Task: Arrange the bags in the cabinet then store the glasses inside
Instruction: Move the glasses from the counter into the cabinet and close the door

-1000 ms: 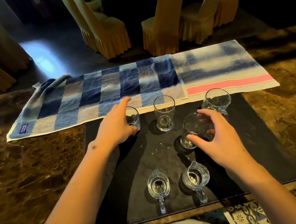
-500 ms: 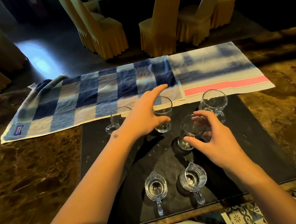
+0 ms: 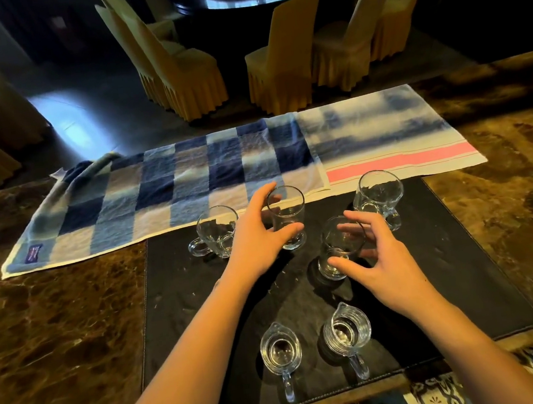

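Two hands [image 3: 255,236] [image 3: 383,262] grip tumblers [image 3: 288,219] [image 3: 339,250] mid-mat [image 3: 464,279].

Two tumblers [image 3: 287,214], two mugs [image 3: 217,230], two small pitchers [image 3: 281,351], two towels [image 3: 171,185]

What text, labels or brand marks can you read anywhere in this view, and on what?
Small dark blue tag sewn on the near left corner of the checked towel: it carries pale lettering, too small and blurred to read.
No readable text on the glasses, the black mat, the striped towel or the marble counter.
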A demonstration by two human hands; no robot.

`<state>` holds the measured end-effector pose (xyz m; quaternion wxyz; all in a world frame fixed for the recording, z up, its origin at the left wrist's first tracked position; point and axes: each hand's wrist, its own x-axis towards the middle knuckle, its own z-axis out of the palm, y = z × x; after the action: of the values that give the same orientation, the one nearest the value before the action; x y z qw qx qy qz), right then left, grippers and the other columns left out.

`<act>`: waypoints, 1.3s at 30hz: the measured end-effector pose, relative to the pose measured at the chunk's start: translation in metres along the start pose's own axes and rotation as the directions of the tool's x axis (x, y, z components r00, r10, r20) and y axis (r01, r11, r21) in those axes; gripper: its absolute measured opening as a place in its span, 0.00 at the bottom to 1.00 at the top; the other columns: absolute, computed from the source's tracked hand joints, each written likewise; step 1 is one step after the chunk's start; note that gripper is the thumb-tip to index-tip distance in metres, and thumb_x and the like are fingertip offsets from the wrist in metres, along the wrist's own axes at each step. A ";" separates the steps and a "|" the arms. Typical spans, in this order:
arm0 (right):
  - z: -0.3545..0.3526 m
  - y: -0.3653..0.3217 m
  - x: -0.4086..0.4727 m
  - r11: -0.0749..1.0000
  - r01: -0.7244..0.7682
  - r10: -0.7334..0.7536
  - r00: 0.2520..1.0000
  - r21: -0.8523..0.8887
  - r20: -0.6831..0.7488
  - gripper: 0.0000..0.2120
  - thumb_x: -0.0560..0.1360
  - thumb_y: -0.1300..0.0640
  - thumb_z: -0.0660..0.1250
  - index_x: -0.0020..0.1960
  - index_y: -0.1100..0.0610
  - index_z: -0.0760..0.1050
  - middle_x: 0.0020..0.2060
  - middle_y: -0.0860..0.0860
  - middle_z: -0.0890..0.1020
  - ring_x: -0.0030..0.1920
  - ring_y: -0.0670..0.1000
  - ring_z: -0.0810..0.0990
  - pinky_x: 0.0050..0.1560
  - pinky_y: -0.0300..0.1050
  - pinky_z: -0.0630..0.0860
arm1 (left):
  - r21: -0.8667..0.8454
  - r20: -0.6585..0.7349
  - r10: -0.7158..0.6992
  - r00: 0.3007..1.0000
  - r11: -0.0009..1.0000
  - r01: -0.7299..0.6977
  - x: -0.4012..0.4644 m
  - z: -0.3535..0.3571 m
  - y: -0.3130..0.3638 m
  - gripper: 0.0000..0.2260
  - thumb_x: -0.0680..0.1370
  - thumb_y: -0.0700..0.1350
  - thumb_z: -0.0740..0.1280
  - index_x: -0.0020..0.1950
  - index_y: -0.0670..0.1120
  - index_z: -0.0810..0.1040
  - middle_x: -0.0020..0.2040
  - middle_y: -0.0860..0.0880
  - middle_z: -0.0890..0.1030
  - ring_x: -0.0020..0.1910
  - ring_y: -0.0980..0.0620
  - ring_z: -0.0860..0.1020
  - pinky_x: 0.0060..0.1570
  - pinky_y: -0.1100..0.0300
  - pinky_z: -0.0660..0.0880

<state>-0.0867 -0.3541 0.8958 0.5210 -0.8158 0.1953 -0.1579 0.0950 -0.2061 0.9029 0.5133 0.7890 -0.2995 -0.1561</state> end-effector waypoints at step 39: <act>0.011 -0.013 -0.008 0.995 -0.009 -0.012 0.977 0.097 0.213 0.35 0.68 0.59 0.81 0.69 0.38 0.72 0.63 0.39 0.80 0.66 0.42 0.77 0.68 0.52 0.73 | -0.130 -0.091 -0.128 0.988 0.985 0.116 -0.117 -0.026 -0.004 0.36 0.70 0.38 0.81 0.70 0.63 0.73 0.61 0.64 0.81 0.62 0.61 0.80 0.62 0.54 0.80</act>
<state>-0.0865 -0.3370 0.9032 0.5780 -0.8018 0.1298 -0.0791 0.0201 -0.1123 0.9032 0.5652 0.7790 -0.2145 -0.1664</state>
